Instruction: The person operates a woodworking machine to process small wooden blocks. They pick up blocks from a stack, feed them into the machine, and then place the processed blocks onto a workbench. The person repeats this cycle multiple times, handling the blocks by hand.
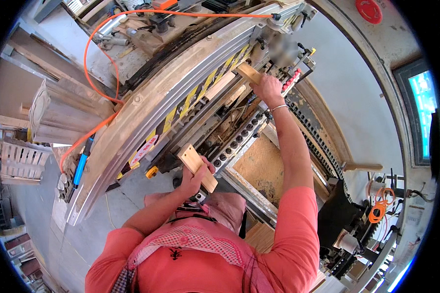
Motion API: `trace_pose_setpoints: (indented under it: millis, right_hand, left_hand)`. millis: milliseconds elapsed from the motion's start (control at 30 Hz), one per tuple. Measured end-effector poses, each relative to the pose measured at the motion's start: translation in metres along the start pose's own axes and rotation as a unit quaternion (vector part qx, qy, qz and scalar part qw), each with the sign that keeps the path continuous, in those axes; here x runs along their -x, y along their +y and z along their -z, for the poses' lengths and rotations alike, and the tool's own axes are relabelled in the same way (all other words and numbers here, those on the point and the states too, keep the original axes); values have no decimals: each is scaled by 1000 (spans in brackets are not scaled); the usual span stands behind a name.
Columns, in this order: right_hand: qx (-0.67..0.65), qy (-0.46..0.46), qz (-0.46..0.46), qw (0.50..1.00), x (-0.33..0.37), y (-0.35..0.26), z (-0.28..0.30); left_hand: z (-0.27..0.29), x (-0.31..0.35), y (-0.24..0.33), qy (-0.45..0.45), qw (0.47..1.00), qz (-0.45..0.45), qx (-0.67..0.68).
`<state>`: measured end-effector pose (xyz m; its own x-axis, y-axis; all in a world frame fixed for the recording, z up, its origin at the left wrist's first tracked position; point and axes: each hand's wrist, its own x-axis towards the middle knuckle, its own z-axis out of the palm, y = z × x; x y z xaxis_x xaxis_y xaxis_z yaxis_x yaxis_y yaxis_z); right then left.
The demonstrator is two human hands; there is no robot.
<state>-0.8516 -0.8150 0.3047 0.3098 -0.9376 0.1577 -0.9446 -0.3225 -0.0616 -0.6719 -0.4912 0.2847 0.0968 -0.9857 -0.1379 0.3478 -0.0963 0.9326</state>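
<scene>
My left hand [193, 178] is closed round a short, flat wooden board [190, 157] close to my body; a small dark hole shows near the board's far end. Stretched far forward, my right hand [267, 90] grips a second wooden piece [249, 73] by its near end, over the machine bed. Beside that piece, a longer pale wooden strip [220, 86] lies along the striped guard rail. Between my two hands runs a metal bar with a row of black round knobs [234, 145]. Whether the right-hand piece touches the machine, I cannot tell.
A long metal beam [151, 95] with yellow-black striping curves along the left. An orange hose [89, 49] loops over it. Sawdust covers a framed panel [260, 163] right of the knobs. A screen [422, 112] and a red stop button [369, 10] are at the right.
</scene>
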Motion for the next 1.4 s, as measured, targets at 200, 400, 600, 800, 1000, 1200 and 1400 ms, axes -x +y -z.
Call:
trace_pose_setpoints:
  millis: [200, 400, 600, 800, 1000, 1200, 1400]
  right_hand:
    - [4, -85, -7, 996, -6, -5, 9]
    - [17, -78, -8, 997, -9, -11, 10]
    - [17, -90, -14, 996, -17, -21, 16]
    - [13, -103, -13, 995, -17, -15, 9]
    - [11, -104, 6, 995, -17, -17, 13]
    - [5, -103, 3, 995, -16, -21, 18]
    - [4, -110, -7, 994, -17, -19, 14]
  left_hand:
    - [2, 0, -4, -28, 1000, -2, -6]
    - [9, -3, -18, -62, 998, -5, 6]
    - [5, -2, -13, -43, 999, 17, 22]
    - [6, 1, -12, -35, 997, 27, 63]
    - [3, 1, -7, -38, 997, 28, 66]
    - [9, -2, 0, -73, 993, 58, 74]
    - [-9, 5, 11, -62, 981, 132, 125]
